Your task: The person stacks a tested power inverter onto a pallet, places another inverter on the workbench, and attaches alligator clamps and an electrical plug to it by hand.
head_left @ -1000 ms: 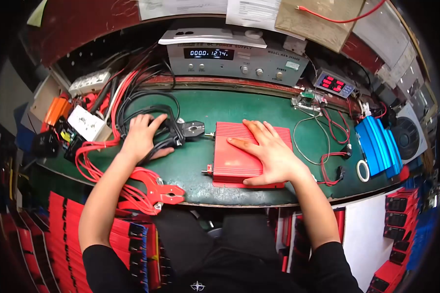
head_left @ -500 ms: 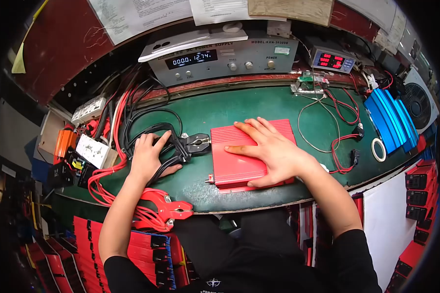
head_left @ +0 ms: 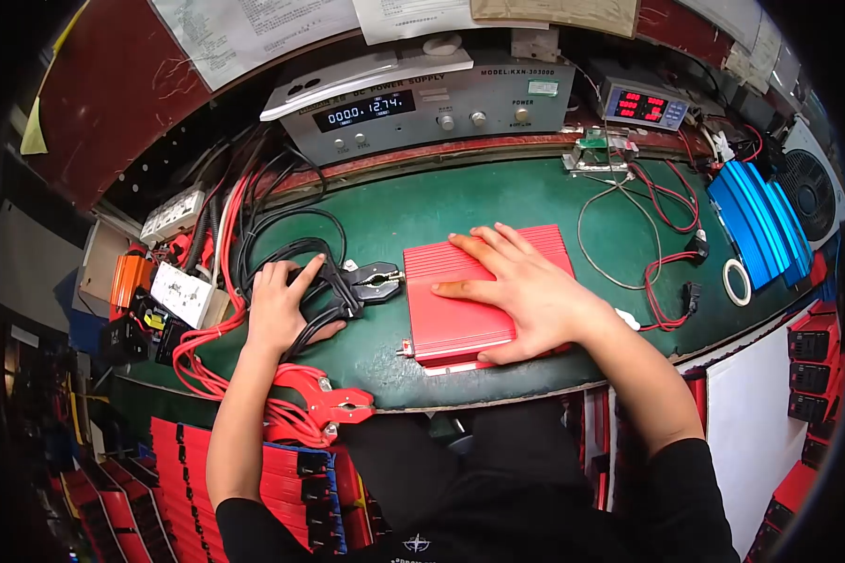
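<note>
A ribbed red metal box (head_left: 441,324) lies on the green bench, a metal terminal showing at its lower left corner. Across its top rests my right hand (head_left: 526,296), flat with fingers spread. My left hand (head_left: 280,305) is curled round thick black cables (head_left: 319,253), thumb below and fingers above. Those cables lead to a black clamp (head_left: 371,281) whose jaws reach the box's left end; whether they bite on a terminal I cannot tell. Nearer the bench's front edge lies a red clamp (head_left: 333,403), its jaws pointing right, apart from the box.
Behind stands a DC power supply (head_left: 413,108) with a lit display, beside a smaller meter (head_left: 643,103) with red digits. Thin leads (head_left: 662,296), a tape roll (head_left: 736,282) and a blue finned case (head_left: 756,225) lie at right. Red units (head_left: 235,479) are stacked below the bench.
The view has shifted slightly. Both hands, the box and the clamps keep the same places relative to one another.
</note>
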### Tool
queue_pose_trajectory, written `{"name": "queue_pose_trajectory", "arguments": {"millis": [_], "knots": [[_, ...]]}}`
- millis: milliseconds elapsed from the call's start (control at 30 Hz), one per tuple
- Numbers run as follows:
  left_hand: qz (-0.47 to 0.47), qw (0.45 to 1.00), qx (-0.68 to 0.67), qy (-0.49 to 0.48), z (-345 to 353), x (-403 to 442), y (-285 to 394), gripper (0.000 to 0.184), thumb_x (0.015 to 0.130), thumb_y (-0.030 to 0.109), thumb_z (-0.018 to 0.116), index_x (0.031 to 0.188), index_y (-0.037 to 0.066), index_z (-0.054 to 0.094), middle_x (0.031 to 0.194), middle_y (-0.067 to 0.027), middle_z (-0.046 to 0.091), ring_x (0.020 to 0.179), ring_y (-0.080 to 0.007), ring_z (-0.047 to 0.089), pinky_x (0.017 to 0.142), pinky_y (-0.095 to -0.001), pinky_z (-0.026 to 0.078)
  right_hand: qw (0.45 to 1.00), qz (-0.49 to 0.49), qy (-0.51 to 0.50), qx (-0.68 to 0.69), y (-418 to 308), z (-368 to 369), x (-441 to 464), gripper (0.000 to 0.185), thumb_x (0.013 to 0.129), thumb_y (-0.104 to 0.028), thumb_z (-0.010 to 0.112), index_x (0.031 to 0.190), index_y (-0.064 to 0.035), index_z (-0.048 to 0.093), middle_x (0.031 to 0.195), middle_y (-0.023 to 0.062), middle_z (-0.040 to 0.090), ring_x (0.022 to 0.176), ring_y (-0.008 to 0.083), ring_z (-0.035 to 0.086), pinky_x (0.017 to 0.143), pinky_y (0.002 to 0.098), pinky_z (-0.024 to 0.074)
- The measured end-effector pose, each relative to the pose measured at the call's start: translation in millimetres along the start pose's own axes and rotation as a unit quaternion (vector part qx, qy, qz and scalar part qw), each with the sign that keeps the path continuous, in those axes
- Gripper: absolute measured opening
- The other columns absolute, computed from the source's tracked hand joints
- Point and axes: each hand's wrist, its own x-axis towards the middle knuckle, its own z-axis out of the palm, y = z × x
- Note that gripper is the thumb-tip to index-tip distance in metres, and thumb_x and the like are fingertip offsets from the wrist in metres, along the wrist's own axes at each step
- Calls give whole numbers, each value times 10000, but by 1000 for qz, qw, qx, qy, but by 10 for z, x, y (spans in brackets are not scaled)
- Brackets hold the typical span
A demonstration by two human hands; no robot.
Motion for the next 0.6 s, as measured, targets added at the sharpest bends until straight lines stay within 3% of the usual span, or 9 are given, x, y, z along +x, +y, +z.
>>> {"name": "queue_pose_trajectory", "arguments": {"millis": [133, 600], "knots": [[0, 1000, -11, -5, 22, -7, -21, 1011, 611, 622, 937, 1470, 158, 673, 1132, -140, 618, 1068, -355, 581, 954, -486, 482, 1000, -7, 14, -4, -15, -4, -7, 914, 720, -554, 836, 1547, -249, 593, 1668, 320, 379, 1541, 552, 353, 1318, 640, 202], [-17, 999, -8, -31, -42, -1, 59, 1053, 631, 609, 933, 1526, 153, 619, 1226, -158, 618, 1173, -379, 579, 1032, -504, 478, 999, -14, 25, -22, -10, 47, -20, 918, 721, -593, 816, 1546, -260, 592, 1672, 319, 377, 1534, 550, 366, 1316, 637, 206]]}}
